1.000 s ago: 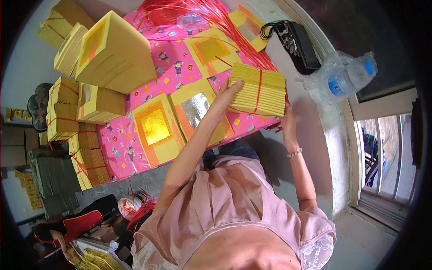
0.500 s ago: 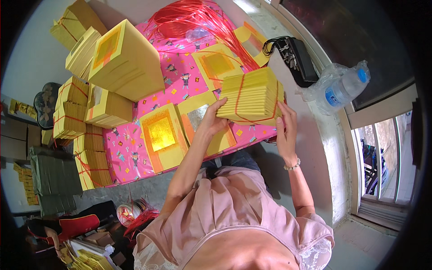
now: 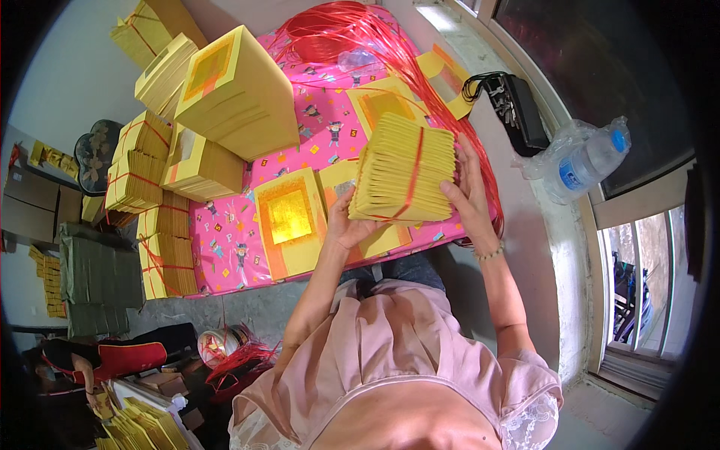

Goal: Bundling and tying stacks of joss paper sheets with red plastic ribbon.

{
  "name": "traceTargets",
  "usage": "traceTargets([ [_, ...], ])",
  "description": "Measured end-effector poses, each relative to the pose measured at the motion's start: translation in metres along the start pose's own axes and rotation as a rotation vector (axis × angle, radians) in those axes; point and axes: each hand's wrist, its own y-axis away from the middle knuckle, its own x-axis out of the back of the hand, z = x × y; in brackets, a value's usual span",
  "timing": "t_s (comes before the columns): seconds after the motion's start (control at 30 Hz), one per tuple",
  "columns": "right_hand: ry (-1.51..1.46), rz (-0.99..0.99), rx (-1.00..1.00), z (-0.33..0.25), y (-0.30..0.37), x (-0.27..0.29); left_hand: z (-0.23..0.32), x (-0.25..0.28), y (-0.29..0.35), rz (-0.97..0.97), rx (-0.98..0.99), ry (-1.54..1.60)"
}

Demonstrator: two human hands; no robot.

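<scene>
Between my two hands I hold a thick bundle of folded yellow paper (image 3: 386,172) above the front edge of the pink table. A red plastic strip (image 3: 415,169) runs round it. My left hand (image 3: 349,223) supports the lower left side, and my right hand (image 3: 470,189) grips the right side, thumb on the front. Beneath and beside the bundle lie yellow sheets with metallic squares; one gold-faced sheet (image 3: 291,221) is just left of my left hand. Long red strips (image 3: 420,67) trail from the back of the table down its right side.
Tall stacks of yellow paper (image 3: 247,97) and tied bundles (image 3: 169,262) line the left of the patterned pink tablecloth (image 3: 225,244). On the right ledge are a black pouch with keys (image 3: 517,112) and a water bottle (image 3: 589,165). At lower left another person's arm (image 3: 84,373) reaches toward yellow paper.
The bundle has been turned in my hands, so its folded edges face differently and the strip crosses it upright. Both hands have shifted their hold. The whole view has moved slightly.
</scene>
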Motion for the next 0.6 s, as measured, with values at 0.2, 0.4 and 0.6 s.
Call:
traceTargets([
  [0.2,0.293,-0.125,0.077,-0.002,-0.013,0.013,0.018,-0.005,-0.002,-0.052,0.081,0.058],
  [0.4,-0.012,0.085,-0.039,-0.011,0.011,0.041,0.001,-0.026,-0.054,0.157,0.241,-0.132],
  [0.6,0.099,0.481,-0.118,0.007,0.037,0.060,-0.025,-0.029,-0.097,0.251,0.433,0.016],
])
